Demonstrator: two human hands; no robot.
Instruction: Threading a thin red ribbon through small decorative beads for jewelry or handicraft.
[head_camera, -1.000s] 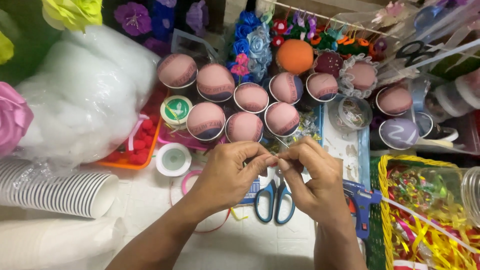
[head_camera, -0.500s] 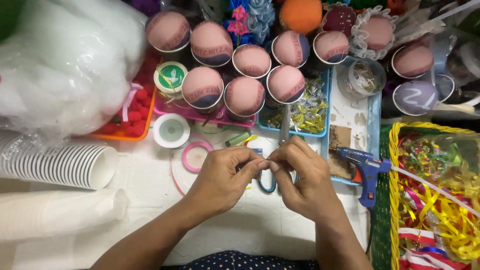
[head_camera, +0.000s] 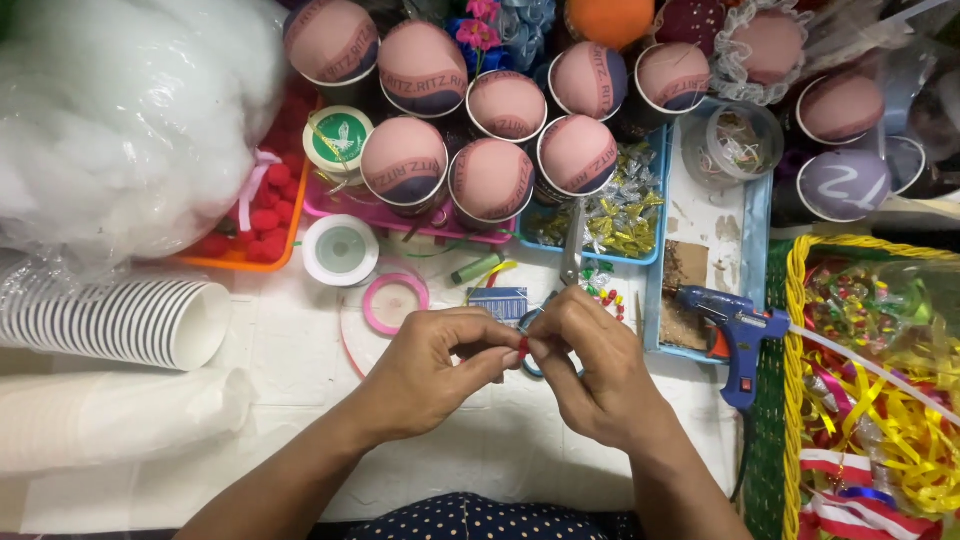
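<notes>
Your left hand (head_camera: 425, 375) and right hand (head_camera: 590, 370) both pinch one tiny red piece (head_camera: 523, 347), unattached; covered cups (head_camera: 490, 180) wait beyond the pinch.

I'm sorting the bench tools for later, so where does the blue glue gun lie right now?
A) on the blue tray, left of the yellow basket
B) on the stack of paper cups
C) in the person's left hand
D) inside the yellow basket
A: the blue glue gun rests on the blue tray, beside the yellow basket, apart from both hands.
</notes>
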